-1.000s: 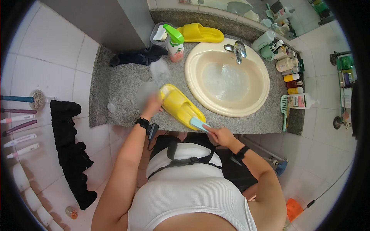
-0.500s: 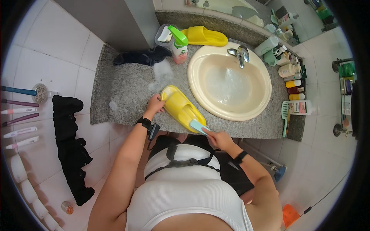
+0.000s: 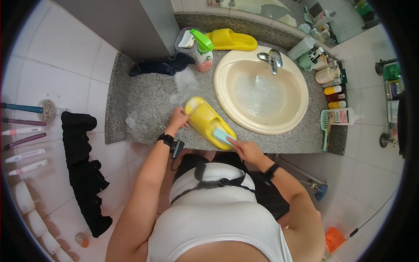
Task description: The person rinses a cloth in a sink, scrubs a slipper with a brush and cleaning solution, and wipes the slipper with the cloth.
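A yellow slide slipper [image 3: 205, 118] lies at a slant on the stone counter, left of the sink, with pale suds on its surface. My left hand [image 3: 178, 118] grips the slipper's far left end, fingers closed on its edge. In my right hand [image 3: 248, 151] is a light blue scrubbing brush [image 3: 221, 134], its head against the slipper's near end; the bristles are hidden underneath. A second yellow slipper [image 3: 233, 40] rests behind the sink. White foam [image 3: 185, 83] lies on the counter just beyond my left hand.
The cream oval sink [image 3: 220, 94] holds cloudy water beneath a chrome faucet [image 3: 273, 60]. A green pump bottle [image 3: 204, 56] and dark cloth [image 3: 161, 65] are at the back left. Several bottles [image 3: 328, 75] and a green comb-like tool [image 3: 324, 126] line the right edge.
The brush has moved a little up along the slipper, away from its near end. My left hand keeps its hold, and the whole view has shifted slightly.
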